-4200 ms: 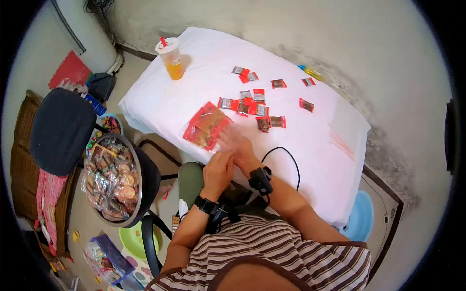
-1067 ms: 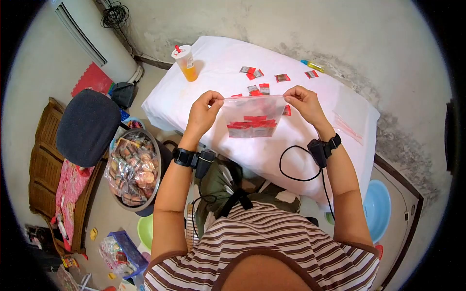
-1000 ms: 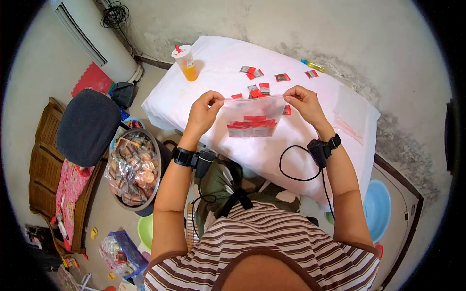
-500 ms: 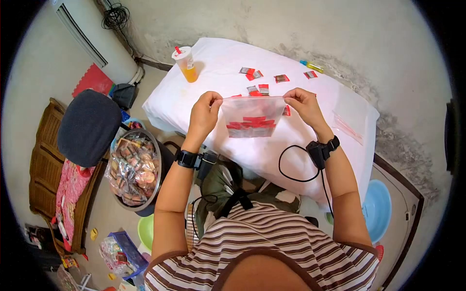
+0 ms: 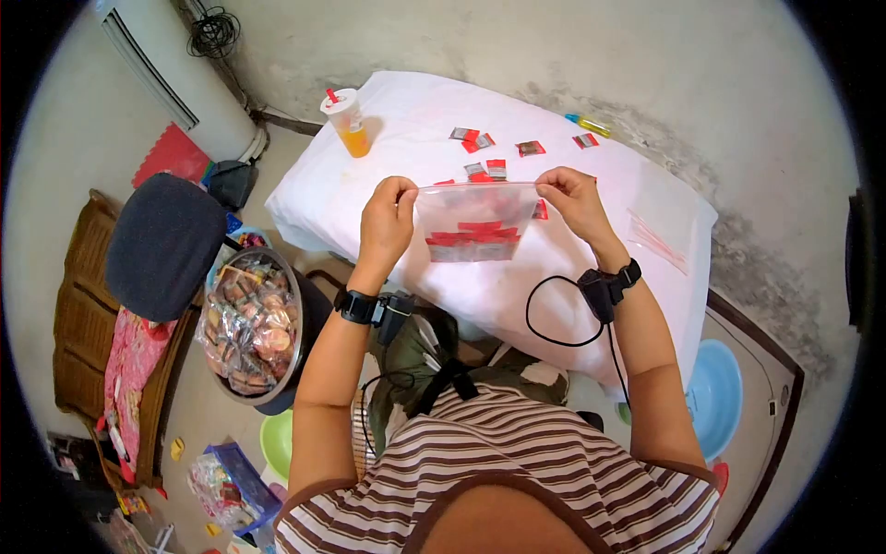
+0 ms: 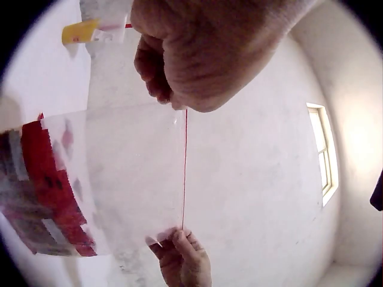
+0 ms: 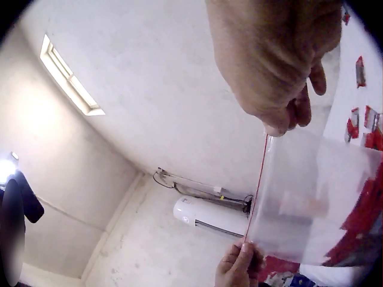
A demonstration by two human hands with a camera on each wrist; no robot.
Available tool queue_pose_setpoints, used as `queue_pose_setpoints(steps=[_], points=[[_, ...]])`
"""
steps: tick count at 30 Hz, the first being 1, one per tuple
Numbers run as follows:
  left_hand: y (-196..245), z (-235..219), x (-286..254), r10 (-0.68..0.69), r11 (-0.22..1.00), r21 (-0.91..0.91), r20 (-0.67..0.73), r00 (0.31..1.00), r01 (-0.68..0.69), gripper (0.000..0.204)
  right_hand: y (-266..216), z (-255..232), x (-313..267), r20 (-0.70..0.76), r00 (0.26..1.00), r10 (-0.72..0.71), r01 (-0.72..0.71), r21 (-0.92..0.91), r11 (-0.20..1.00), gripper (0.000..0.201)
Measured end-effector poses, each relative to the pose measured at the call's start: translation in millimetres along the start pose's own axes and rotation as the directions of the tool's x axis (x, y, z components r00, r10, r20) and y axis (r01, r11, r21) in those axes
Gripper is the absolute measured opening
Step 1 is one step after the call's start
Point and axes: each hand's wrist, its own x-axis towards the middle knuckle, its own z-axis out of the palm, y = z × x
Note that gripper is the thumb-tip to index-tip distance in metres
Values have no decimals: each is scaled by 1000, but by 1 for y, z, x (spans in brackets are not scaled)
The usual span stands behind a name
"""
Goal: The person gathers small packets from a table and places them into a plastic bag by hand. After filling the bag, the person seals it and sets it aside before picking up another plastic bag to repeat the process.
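A clear zip bag [image 5: 469,210] with a red line along its top hangs upright between my two hands, over the near part of the white-covered table [image 5: 591,277]. Several red-and-grey packets [image 5: 475,240] lie across the bottom of the bag. My left hand [image 5: 386,222] pinches its top left corner between thumb and fingers. At the top right corner, my right hand [image 5: 574,205] pinches it the same way. In the left wrist view the red zip line [image 6: 185,167] runs straight and taut from hand to hand. Behind the bag, more small packets [image 5: 496,169] are partly hidden.
A cup of orange drink [image 5: 349,125] stands at the table's back left. Flat clear bags with red lines [image 5: 657,242] lie on the right, and a yellow bottle [image 5: 591,126] at the back edge. Left of the table is a tub of wrapped goods [image 5: 249,323] near a chair [image 5: 166,245].
About four seconds ago the bag with red packets lay flat on the table and my hands were together beside it. Now both hands hold it up by its corners. Over the last second little differs.
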Motion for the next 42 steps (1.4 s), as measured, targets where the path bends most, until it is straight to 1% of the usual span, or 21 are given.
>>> queue_pose_setpoints(steps=[2,6,8,9,11,12,14,15,17,18,22,23,24,28,30,31,34,35,38,41,42], points=[[2,1,-1,-6,1000,25,-22,1000,6,10,8,0,2,-15,997,-70,68,-108,992,11],[6,2,2,-61,997,47,-5,998,61,10,7,6,4,-31,987,-159,153,-146,977,11],[18,3,8,320,912,315,-149,936,-262,14,-6,11,1,-68,995,-68,59,-120,991,11],[28,7,12,323,912,313,-145,935,-266,14,-7,12,0,-74,995,-67,58,-119,991,11],[49,20,20,422,864,283,46,905,-417,21,-8,14,2,-40,998,-44,41,-70,997,11],[56,28,24,423,864,282,45,905,-418,21,-5,14,3,-41,998,-44,41,-71,997,11],[68,43,33,422,840,220,309,852,-496,26,4,15,7,-15,950,-312,301,-231,925,11],[70,49,39,428,838,215,309,849,-501,26,4,16,8,-20,949,-314,301,-235,924,11],[70,61,48,153,912,248,532,833,-326,22,4,18,8,-32,970,-240,232,-154,960,10],[68,63,52,157,912,244,536,830,-330,22,-13,21,2,-35,996,-78,76,-65,995,10],[44,45,63,144,950,140,598,789,-279,21,-14,19,2,-42,993,-110,106,-86,991,9],[37,36,64,136,962,112,599,789,-251,19,-8,17,5,-42,985,-170,160,-180,971,8],[34,25,67,71,970,139,623,779,-200,19,-4,15,8,-34,972,-231,213,-271,939,7],[-4,-14,73,-45,979,184,621,783,-90,20,-3,18,22,-48,979,-199,186,-201,962,9],[-16,-29,76,-193,973,221,590,784,73,19,-2,24,36,-43,973,-228,214,-207,955,10],[-21,-34,78,-200,971,226,588,784,78,19,-2,27,45,-39,966,-255,241,-221,945,10],[-30,-45,87,-125,974,225,434,892,27,19,-4,38,76,-34,953,-301,282,-260,923,11],[-31,-48,88,-125,973,227,433,893,26,19,-6,42,84,-36,944,-328,305,-283,909,12],[-18,-60,86,-63,886,461,211,975,-43,19,-11,49,93,-22,950,-311,294,-270,917,12],[-15,-64,54,-22,879,467,248,969,-100,16,2,56,84,33,955,-295,295,-217,931,12],[-20,-62,38,-24,905,415,279,960,-98,16,6,58,71,76,979,-190,200,-158,967,12]])
